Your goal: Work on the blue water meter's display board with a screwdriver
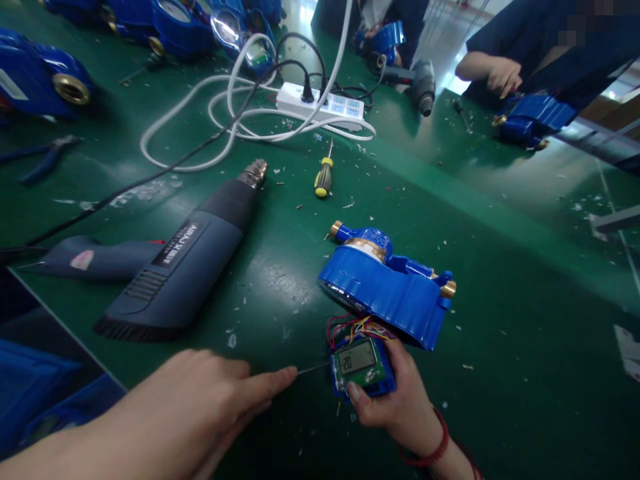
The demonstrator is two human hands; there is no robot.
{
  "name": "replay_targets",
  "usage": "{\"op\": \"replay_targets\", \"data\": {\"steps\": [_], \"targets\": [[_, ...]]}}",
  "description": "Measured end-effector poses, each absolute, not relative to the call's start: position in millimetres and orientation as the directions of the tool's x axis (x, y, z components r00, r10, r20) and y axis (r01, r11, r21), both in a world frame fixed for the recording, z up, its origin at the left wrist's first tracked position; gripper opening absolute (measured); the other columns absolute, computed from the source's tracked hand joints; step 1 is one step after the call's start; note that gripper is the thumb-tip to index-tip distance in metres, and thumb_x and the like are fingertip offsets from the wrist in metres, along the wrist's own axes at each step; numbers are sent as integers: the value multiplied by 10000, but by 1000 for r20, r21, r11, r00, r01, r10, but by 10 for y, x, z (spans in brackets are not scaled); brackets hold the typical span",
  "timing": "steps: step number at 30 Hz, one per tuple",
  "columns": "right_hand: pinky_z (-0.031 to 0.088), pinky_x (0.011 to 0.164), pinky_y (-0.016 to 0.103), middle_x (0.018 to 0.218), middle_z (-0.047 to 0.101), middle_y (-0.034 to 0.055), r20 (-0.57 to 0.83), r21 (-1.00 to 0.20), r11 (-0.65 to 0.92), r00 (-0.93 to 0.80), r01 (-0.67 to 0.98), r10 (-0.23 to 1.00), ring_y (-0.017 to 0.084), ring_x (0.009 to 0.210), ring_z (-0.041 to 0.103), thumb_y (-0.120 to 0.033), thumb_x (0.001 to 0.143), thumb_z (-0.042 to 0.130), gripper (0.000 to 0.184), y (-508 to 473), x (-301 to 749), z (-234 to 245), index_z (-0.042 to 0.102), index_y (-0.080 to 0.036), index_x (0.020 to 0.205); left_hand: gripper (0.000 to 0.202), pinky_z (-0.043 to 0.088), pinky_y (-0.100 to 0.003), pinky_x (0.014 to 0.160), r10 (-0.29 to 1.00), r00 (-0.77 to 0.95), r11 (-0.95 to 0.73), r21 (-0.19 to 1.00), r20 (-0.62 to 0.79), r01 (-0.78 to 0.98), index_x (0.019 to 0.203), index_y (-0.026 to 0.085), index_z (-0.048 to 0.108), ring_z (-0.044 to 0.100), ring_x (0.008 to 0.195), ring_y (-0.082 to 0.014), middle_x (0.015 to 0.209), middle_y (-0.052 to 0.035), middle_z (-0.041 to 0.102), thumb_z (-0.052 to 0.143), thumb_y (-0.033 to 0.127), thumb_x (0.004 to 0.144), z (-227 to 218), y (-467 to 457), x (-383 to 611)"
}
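Near the worktop's front edge, the right hand [400, 407] pinches a fragile display module [361, 365] reading 20, wired to a blue water meter [385, 290]; the left hand [210, 400], fingers together, steadies a thin probe [314, 367]. Best gripped by its edges.

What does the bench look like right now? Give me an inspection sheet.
Surface: green mat, littered with small scraps.
Job's things: display module reading 20, wired to blue meter.
Clutter: heat gun, screwdriver, pliers, more meters.
Hands: right hand holds the module; left hand holds a thin tool against it.
Cables: white cord, power strip.
Surroundings: co-worker's hand, second heat gun.
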State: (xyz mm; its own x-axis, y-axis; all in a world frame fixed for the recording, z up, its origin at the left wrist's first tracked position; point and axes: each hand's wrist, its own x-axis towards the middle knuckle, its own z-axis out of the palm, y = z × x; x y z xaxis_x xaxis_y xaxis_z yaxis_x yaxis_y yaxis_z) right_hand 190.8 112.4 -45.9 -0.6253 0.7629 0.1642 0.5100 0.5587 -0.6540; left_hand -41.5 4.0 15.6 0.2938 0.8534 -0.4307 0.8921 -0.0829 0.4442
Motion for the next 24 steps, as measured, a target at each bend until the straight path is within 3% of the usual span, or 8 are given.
{"op": "replay_targets", "data": {"steps": [3,8,13,16,20,24], "targets": [[538,701,464,931,615,136,149,-666,552,-635,503,758,289,825,622,-344,602,565,549,1121,1903,-450,419,-158,1098,509,280,-281,442,824,365,-222,344,-434,912,1243,362,397,589,537,-183,707,13,633,383,140,785,371,295,-464],[533,697,478,916,623,143,119,-717,497,-617,489,778,299,816,623,-355,589,580,535,1110,1896,-462,448,-146,1064,471,325,-273,479,819,390,-190,444,-420,876,1184,400,444,596,591,-149,776,58,653,387,126,804,433,427,-468],[521,696,516,920,626,179,108,-732,471,-599,492,793,323,825,622,-342,591,580,525,1099,1879,-479,468,-105,1045,464,363,-234,478,850,371,-102,574,-375,813,1297,359,310,610,622,-118,782,37,632,291,165,876,156,138,-455],[519,698,519,914,627,180,83,-742,455,-605,493,791,324,825,623,-340,588,581,528,1107,1870,-460,465,-100,1043,453,371,-170,467,910,281,-40,610,-305,791,1332,320,243,593,595,-74,756,38,612,291,187,901,-67,-111,-363],[527,714,494,927,627,172,63,-757,450,-632,474,773,312,840,625,-338,581,588,561,1108,1871,-419,444,-99,1067,438,409,-147,437,977,171,-56,621,-128,782,1332,260,284,549,472,-77,650,24,588,288,195,899,-285,-371,-157],[534,730,446,951,620,152,110,-730,484,-615,483,781,281,843,626,-328,596,581,565,1084,1859,-404,422,-115,1094,426,447,-126,469,997,53,-7,650,-51,760,1328,260,300,563,479,-75,642,18,593,281,209,905,-336,-464,9]]}}
